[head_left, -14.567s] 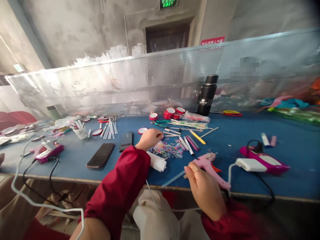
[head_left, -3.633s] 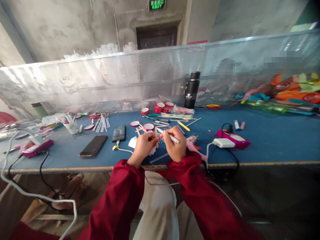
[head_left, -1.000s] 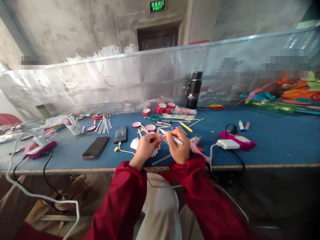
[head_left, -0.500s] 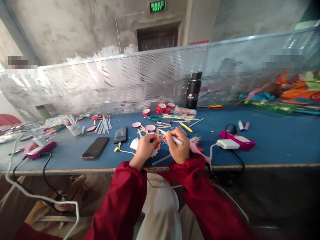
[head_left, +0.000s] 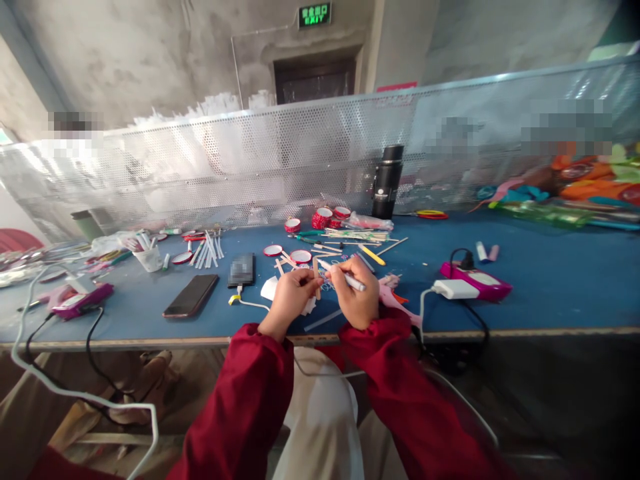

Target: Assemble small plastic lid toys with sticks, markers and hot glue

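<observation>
My left hand (head_left: pixel 296 291) pinches a flat wooden craft stick (head_left: pixel 316 268), held upright above the table's front part. In my right hand (head_left: pixel 358 291) is a white marker pen (head_left: pixel 354 281), its tip pointing left at the stick; whether it touches cannot be made out. Just beyond my hands lie a round red-rimmed white disc (head_left: pixel 301 256) and several loose sticks. A crumpled white piece (head_left: pixel 270 287) sits left of my left hand, and a yellow marker (head_left: pixel 372 255) lies beyond my right hand. A clear strip (head_left: pixel 323 321) rests below, between my wrists.
A phone (head_left: pixel 191 296) and a power bank (head_left: pixel 241 269) with a cable lie to the left. A purple power strip (head_left: pixel 477 281) with a white charger stands right. A black flask (head_left: pixel 388 183) stands before the perforated metal screen (head_left: pixel 250 160). A white cup (head_left: pixel 149 258) holds pens.
My hands, the craft stick and the marker stay nearly in place. At the far left behind the screen, a person's blurred head has shifted to the right.
</observation>
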`<state>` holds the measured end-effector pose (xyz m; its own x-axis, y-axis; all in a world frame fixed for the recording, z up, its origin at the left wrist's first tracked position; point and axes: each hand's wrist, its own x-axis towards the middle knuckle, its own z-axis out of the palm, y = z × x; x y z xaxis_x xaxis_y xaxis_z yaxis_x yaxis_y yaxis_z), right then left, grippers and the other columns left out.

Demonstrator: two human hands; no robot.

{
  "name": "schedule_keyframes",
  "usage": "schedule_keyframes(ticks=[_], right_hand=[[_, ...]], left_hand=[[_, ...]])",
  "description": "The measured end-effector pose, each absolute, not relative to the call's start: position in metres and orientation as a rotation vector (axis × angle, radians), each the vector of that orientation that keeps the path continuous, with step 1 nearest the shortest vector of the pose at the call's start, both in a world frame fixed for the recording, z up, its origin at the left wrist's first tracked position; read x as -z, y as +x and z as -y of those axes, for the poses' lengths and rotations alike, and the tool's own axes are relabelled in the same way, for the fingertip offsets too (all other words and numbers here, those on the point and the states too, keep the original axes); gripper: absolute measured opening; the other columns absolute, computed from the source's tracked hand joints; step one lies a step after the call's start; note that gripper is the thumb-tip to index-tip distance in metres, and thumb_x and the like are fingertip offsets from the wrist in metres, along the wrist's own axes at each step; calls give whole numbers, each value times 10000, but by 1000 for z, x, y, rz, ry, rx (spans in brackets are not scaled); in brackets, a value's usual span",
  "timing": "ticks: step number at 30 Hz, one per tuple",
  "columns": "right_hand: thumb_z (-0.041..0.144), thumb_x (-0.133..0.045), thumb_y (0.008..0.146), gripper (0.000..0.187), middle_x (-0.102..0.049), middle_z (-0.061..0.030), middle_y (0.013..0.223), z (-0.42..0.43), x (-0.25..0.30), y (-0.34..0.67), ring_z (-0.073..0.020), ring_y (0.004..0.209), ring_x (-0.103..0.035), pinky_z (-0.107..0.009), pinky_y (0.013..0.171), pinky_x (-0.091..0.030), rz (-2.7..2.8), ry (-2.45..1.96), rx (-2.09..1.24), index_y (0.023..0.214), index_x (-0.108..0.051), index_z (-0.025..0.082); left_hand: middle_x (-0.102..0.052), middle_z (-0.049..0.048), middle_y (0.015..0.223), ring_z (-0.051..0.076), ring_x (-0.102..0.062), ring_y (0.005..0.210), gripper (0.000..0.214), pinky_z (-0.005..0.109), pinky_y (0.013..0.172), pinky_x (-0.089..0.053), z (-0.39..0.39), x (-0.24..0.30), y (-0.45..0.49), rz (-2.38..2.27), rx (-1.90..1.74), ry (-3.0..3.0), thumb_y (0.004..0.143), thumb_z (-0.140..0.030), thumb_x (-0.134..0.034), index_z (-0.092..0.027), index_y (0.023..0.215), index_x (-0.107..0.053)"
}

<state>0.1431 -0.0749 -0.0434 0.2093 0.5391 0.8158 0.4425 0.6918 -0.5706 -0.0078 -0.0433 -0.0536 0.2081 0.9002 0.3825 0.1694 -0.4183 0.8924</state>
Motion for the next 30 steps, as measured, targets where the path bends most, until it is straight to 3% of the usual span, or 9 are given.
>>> schedule_keyframes(ticks=[30], right_hand=[[332, -594, 951, 196, -725, -14, 737, 77, 42, 143, -182, 659, -674, -300, 618, -494, 1444, -877, -108, 777, -591, 242]], left_hand=[[-597, -24, 584, 102, -474, 518, 287, 221, 505, -329, 45, 52, -9, -1017, -1251, 1789, 826, -440, -690, -155, 789, -686]])
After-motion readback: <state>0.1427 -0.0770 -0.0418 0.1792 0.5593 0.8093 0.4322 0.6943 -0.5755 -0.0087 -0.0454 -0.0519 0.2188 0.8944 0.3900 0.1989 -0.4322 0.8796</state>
